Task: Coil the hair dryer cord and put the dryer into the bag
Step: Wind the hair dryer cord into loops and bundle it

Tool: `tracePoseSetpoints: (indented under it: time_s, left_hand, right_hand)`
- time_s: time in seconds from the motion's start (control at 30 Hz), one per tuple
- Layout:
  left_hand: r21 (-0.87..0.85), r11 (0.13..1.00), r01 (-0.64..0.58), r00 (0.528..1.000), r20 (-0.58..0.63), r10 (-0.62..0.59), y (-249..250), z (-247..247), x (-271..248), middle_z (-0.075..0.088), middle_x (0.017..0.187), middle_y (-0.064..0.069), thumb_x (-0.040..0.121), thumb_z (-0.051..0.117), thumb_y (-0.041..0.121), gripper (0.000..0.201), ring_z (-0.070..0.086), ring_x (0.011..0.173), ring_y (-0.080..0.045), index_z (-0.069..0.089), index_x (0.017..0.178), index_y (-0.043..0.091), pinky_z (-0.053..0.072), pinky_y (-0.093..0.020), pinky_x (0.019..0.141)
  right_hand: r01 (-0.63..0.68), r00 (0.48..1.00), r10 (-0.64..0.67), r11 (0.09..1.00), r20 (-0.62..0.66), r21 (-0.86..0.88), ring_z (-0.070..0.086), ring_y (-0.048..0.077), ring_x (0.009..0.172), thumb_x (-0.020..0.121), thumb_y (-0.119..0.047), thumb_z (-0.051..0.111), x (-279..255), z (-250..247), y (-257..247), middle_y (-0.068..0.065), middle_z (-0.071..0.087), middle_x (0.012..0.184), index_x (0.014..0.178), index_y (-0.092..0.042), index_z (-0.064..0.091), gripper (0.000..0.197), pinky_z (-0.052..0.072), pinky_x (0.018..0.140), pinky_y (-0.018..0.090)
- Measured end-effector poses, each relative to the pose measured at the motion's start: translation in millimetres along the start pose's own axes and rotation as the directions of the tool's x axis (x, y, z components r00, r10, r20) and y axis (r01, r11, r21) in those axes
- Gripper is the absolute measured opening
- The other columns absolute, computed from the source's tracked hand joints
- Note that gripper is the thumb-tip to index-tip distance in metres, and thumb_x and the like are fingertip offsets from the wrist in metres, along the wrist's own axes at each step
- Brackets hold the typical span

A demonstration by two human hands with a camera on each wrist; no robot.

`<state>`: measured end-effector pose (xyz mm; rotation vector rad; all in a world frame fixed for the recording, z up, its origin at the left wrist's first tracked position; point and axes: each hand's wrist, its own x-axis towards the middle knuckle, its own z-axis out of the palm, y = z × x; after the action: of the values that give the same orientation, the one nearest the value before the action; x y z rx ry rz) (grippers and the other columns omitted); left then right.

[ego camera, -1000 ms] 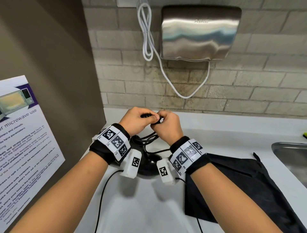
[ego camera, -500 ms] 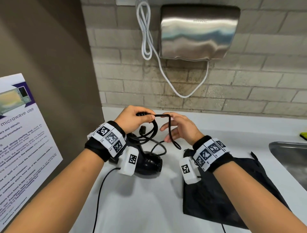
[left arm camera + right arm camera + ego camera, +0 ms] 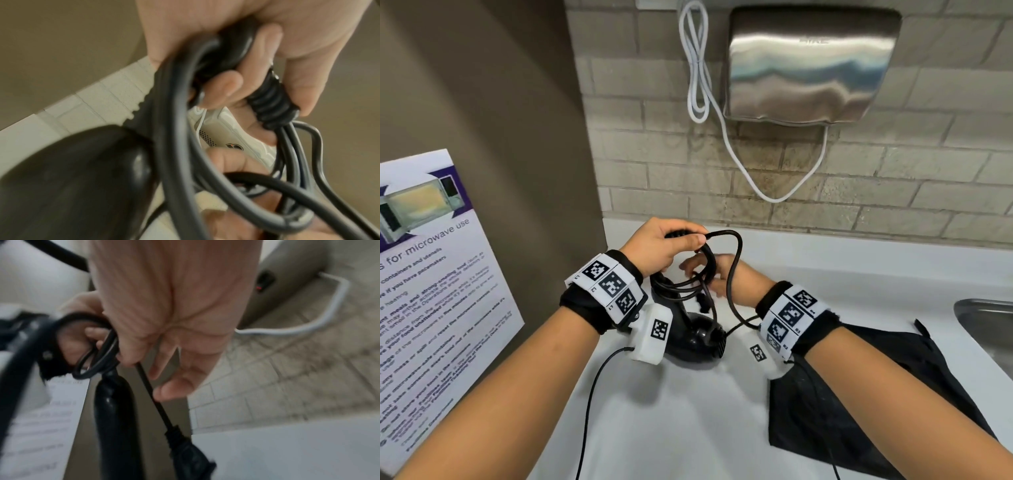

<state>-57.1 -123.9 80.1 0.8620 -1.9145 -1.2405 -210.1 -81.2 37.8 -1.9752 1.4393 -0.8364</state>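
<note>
Left hand raised above the worktop, fingers curled tight round the top of the hair dryer handle plus the gathered loops of black cord. Left wrist view: ribbed strain relief sits between thumb and fingers, several cord strands hang from it, one loop runs out and back.

Right hand just behind and right of the loops, partly hidden by them in the head view. Right wrist view: thumb and fingers pinch a small bundle of cord strands, other fingers loosely extended; one strand drops from the pinch to the plug hanging below. That view is blurred.

Dryer: black, body low on the worktop under the left wrist, handle pointing up into the left hand. Cannot tell whether the body touches the worktop. Cord mostly coiled in hand, one tall loop sticking up to the right.

Bag: black fabric, flat on the worktop, right of the dryer, under the right forearm. Dryer not in it.

Around: steel sink edge far right, metal wall-mounted hand dryer on the tiled wall with white cable looped beside it, microwave-use poster on the left panel.
</note>
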Motion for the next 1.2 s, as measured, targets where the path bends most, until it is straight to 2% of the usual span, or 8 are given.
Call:
tracePoseSetpoints:
  time_s: [0.2, 0.3, 0.4, 0.5, 0.63, 0.8, 0.97, 1.2]
  left_hand:
    - [0.002, 1.0, 0.023, 1.0, -0.005, -0.023, -2, -4, -1, 0.065, 0.055, 0.013, 0.089, 0.057, 0.008, 0.014, 0.027, 0.031, -0.005, 0.066, 0.092, 0.018, 0.026, -0.015, 0.034]
    - [-0.12, 0.991, 0.053, 0.998, -0.032, -0.057, -4, -7, -1, 0.068, 0.062, 0.008, 0.09, 0.055, 0.007, 0.013, 0.026, 0.029, -0.004, 0.065, 0.093, 0.015, 0.025, -0.013, 0.033]
    - [-0.249, 0.966, 0.075, 0.994, -0.061, -0.093, -8, -11, -3, 0.07, 0.066, 0.005, 0.091, 0.052, 0.009, 0.016, 0.024, 0.027, -0.003, 0.066, 0.091, 0.016, 0.025, -0.014, 0.032]
    - [-0.319, 0.945, 0.075, 0.987, -0.114, -0.117, -11, -12, -2, 0.066, 0.08, -0.005, 0.092, 0.05, 0.011, 0.017, 0.022, 0.027, -0.003, 0.065, 0.099, 0.011, 0.026, -0.013, 0.033]
    - [-0.33, 0.939, 0.091, 0.985, -0.106, -0.133, -12, -13, 1, 0.066, 0.083, -0.005, 0.093, 0.05, 0.016, 0.017, 0.022, 0.03, -0.003, 0.065, 0.099, 0.013, 0.027, -0.013, 0.035]
    - [-0.29, 0.953, 0.091, 0.99, -0.076, -0.118, -12, -12, 2, 0.065, 0.086, -0.003, 0.092, 0.052, 0.012, 0.016, 0.026, 0.029, -0.003, 0.065, 0.1, 0.013, 0.028, -0.014, 0.034]
    - [-0.211, 0.976, 0.053, 0.994, -0.086, -0.073, -9, -8, 5, 0.06, 0.078, 0.0, 0.092, 0.052, 0.011, 0.016, 0.037, 0.037, -0.002, 0.064, 0.103, 0.011, 0.039, -0.014, 0.041]
    - [-0.242, 0.97, 0.007, 0.993, -0.115, -0.036, -6, -4, 5, 0.06, 0.068, 0.007, 0.093, 0.05, 0.011, 0.018, 0.037, 0.044, -0.005, 0.065, 0.088, 0.019, 0.042, -0.015, 0.043]
  right_hand:
    - [-0.191, 0.911, 0.123, 0.972, -0.392, -0.139, 0.054, 0.019, 0.07, 0.091, -0.007, 0.048, 6, -43, 25, 0.004, 0.058, 0.077, 0.089, -0.018, 0.057, 0.014, 0.039, 0.056, 0.019]
    - [-0.394, 0.708, 0.347, 0.917, -0.615, 0.064, 0.054, 0.022, 0.072, 0.092, -0.006, 0.045, 3, -77, 61, 0.011, 0.058, 0.079, 0.094, -0.013, 0.057, 0.014, 0.039, 0.05, 0.02]
    - [-0.673, 0.524, 0.601, 0.726, -0.603, 0.139, 0.057, 0.028, 0.084, 0.09, -0.012, 0.047, -14, -99, 100, 0.014, 0.061, 0.085, 0.088, -0.011, 0.06, 0.014, 0.051, 0.073, 0.034]
    - [-0.772, 0.481, 0.73, 0.615, -0.486, 0.16, 0.063, 0.026, 0.09, 0.091, -0.014, 0.05, -21, -89, 111, 0.018, 0.063, 0.114, 0.115, -0.003, 0.059, 0.027, 0.05, 0.079, 0.03]
    - [-0.5, 0.681, 0.647, 0.753, -0.343, 0.428, 0.054, 0.023, 0.064, 0.085, 0.01, 0.045, -10, -51, 81, 0.011, 0.047, 0.117, 0.134, -0.014, 0.039, 0.056, 0.05, 0.048, 0.026]
    - [-0.177, 0.907, 0.286, 0.924, -0.309, 0.338, 0.051, 0.009, 0.079, 0.097, -0.012, 0.04, 3, -18, 8, 0.001, 0.054, 0.114, 0.122, -0.019, 0.053, 0.029, 0.036, 0.056, 0.011]
    - [0.178, 0.857, 0.118, 0.847, -0.502, 0.501, 0.042, 0.01, 0.047, 0.1, -0.014, 0.033, 4, -10, -31, -0.001, 0.055, 0.071, 0.091, -0.016, 0.058, 0.027, 0.032, 0.042, 0.015]
    - [0.184, 0.855, 0.047, 0.904, -0.516, 0.387, 0.054, 0.015, 0.055, 0.089, -0.003, 0.056, -12, 6, -34, 0.004, 0.064, 0.068, 0.083, -0.013, 0.07, 0.018, 0.049, 0.044, 0.02]
